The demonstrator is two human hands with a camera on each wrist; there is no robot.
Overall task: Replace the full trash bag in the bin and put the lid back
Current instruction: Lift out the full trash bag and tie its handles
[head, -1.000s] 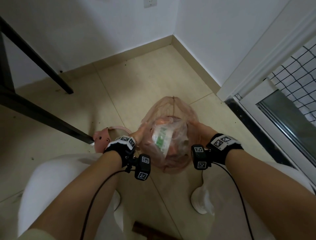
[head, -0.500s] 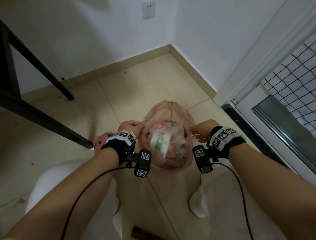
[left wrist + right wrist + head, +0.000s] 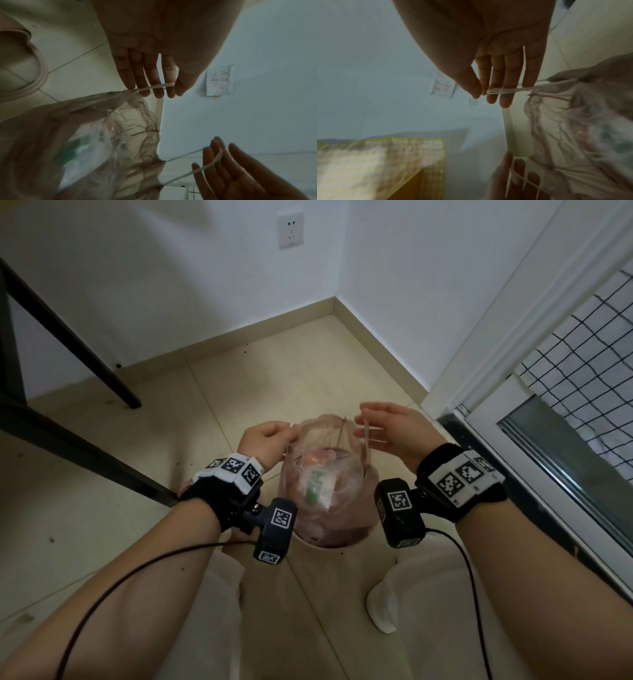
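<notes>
A pinkish see-through trash bag [image 3: 322,477], full of wrappers, sits in a pink bin [image 3: 329,546] on the floor between my feet. My left hand [image 3: 270,436] pinches the bag's left drawstring [image 3: 154,86] between thumb and fingers. On the other side my right hand [image 3: 387,429] holds the right drawstring loop [image 3: 508,90], thumb against forefinger, with the cord passing over its fingers [image 3: 216,152]. Both hands are above the bag's gathered mouth, pulling the strings outward. The pink ring-shaped lid [image 3: 34,67] lies on the floor left of the bin, mostly hidden behind my left wrist in the head view.
Black table legs [image 3: 68,440] slant across the floor on the left. A glass door with wire mesh [image 3: 565,457] and its white frame stand close on the right. A wall socket [image 3: 290,230] and a paper note [image 3: 220,79] are on the corner walls. My white-slippered foot [image 3: 383,607] is beside the bin.
Both hands rose from the bag's sides, drawing out the strings and lifting them up and apart. The bag's mouth has narrowed. The view has tilted up toward the wall.
</notes>
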